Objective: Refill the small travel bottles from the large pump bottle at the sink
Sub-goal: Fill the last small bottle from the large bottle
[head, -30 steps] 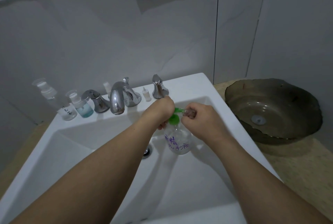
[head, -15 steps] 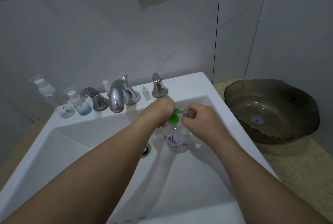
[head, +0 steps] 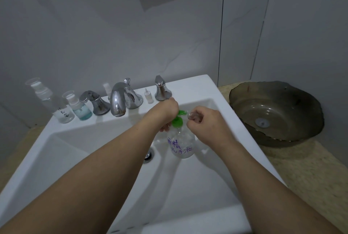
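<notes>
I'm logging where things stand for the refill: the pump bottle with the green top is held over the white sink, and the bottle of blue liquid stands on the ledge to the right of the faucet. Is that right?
One detail is off. In the head view the bottle of blue liquid stands left of the faucet, not right. The pump bottle is indeed over the white sink.

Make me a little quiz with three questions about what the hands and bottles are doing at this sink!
1. True or false: the large pump bottle with the green pump is inside the white sink.
2. Which hand holds the small clear bottle at the pump's spout? A) left hand B) right hand
3. Fill in: the bottle of blue liquid stands on the sink ledge beside a ___ clear bottle.

Key: 1 true; 2 B; 3 taller.
</notes>
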Motion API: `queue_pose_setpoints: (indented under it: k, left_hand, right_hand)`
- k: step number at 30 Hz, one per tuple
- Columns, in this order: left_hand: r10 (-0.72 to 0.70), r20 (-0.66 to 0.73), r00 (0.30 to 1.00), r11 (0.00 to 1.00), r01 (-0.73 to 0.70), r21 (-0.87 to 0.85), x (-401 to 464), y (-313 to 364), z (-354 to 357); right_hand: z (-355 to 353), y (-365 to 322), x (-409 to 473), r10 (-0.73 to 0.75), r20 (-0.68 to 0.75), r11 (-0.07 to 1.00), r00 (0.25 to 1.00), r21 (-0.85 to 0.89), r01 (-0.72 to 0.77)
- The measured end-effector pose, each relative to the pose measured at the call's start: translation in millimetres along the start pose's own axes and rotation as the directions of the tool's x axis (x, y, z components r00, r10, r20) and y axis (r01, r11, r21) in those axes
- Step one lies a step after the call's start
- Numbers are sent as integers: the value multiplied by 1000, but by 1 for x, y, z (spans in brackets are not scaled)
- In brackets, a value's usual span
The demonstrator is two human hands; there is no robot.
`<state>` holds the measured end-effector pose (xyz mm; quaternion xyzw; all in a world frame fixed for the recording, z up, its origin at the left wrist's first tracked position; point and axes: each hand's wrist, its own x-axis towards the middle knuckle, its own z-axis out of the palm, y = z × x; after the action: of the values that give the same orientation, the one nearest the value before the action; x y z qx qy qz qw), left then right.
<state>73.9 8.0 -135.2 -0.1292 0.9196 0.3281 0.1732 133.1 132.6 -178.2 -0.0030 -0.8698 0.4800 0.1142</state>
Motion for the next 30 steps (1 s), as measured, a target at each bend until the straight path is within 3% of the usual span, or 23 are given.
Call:
queue_pose_setpoints:
  k: [8,13,19,30]
  left_hand:
    - [70,-51,996,962,-54,266,-1,-1,3]
    - [89,-78,993,988,-78,136,-1,-3,1]
    - [-18,-20,1000,1000,18,-26,-2,0,-2]
    - [21,1,1000,996,-21,89,-7,5,0]
  right_hand:
    - [3,4,4,-10,24,997,1000,-82,12]
    - [2,3,3,-3,47,996,999,-91,7]
    - [1,3,-2,26,81,998,996,-53,-21]
    - [-2,2,-4,43,102,998,994,-39,-39]
